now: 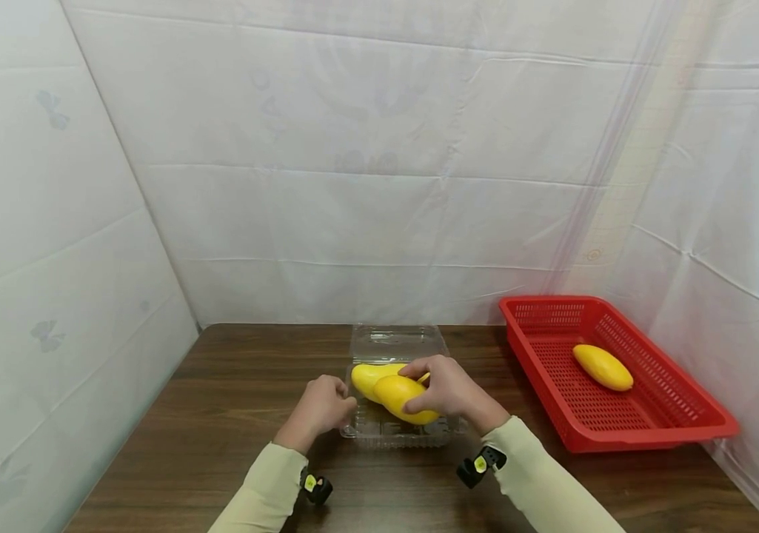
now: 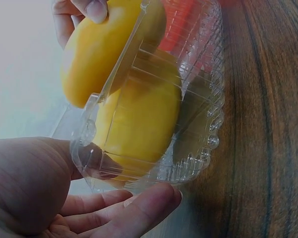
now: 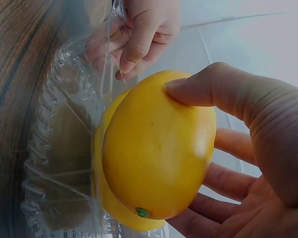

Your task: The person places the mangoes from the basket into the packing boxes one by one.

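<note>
A clear plastic clamshell container (image 1: 369,429) stands on the table with its lid (image 1: 398,339) folded back. Inside lies one yellow mango (image 1: 364,376), seen through the ribbed wall in the left wrist view. My right hand (image 1: 447,387) grips a second yellow mango (image 3: 156,148), thumb on one side and fingers round the other. This mango, with a small green stem end, is held over the container and overlaps the first. At the container's left edge, my left hand (image 1: 323,406) pinches the rim, its thumb (image 2: 102,161) on the inner side and its fingers outside.
To the right stands a red perforated plastic basket (image 1: 632,438) holding another yellow mango (image 1: 603,368). The dark wood-grain table (image 1: 239,414) meets white sheeting (image 1: 366,222) at the back and sides.
</note>
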The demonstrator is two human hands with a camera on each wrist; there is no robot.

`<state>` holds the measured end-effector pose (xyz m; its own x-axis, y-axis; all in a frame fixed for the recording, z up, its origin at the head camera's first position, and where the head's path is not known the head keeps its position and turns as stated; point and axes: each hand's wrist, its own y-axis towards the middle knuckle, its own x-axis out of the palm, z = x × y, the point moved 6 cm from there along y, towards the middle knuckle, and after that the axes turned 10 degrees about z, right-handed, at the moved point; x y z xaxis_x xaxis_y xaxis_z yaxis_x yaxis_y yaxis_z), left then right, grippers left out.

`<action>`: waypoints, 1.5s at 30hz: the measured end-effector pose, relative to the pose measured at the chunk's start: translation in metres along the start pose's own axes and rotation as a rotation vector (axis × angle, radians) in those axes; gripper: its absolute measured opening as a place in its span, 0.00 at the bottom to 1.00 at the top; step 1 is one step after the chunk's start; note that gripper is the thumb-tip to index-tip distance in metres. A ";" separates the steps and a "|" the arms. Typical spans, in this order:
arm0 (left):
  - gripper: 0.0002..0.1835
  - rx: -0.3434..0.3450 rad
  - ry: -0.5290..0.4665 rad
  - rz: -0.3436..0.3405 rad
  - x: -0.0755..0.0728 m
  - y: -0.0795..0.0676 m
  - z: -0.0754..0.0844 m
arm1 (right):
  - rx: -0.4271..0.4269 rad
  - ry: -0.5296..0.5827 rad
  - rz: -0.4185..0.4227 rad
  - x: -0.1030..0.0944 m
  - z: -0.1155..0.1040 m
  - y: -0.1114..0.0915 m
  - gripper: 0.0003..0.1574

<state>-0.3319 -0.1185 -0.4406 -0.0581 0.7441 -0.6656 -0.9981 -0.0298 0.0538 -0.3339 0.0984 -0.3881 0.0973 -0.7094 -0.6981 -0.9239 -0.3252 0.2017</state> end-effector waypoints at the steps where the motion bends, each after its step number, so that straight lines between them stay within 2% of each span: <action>1: 0.21 0.001 -0.002 0.001 0.000 0.000 0.000 | -0.001 0.003 -0.002 0.001 0.000 0.000 0.34; 11: 0.20 -0.013 0.005 0.003 0.000 0.000 0.000 | -0.023 0.004 -0.021 0.010 -0.001 0.002 0.35; 18: 0.11 -0.012 0.000 0.016 -0.001 0.001 0.000 | -0.051 0.000 -0.024 0.016 -0.005 0.002 0.36; 24: 0.10 -0.029 0.004 0.006 -0.002 0.001 0.000 | -0.075 -0.017 -0.030 0.020 -0.008 0.001 0.36; 38: 0.10 -0.019 0.015 -0.007 -0.003 -0.001 0.001 | -0.039 -0.007 -0.044 0.028 -0.013 0.000 0.36; 45: 0.10 -0.018 0.017 0.002 -0.003 0.000 0.001 | -0.034 -0.052 -0.055 0.029 -0.014 0.001 0.35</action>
<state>-0.3314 -0.1201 -0.4378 -0.0601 0.7327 -0.6779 -0.9982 -0.0431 0.0420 -0.3267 0.0687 -0.3984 0.1276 -0.6567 -0.7433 -0.9043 -0.3848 0.1848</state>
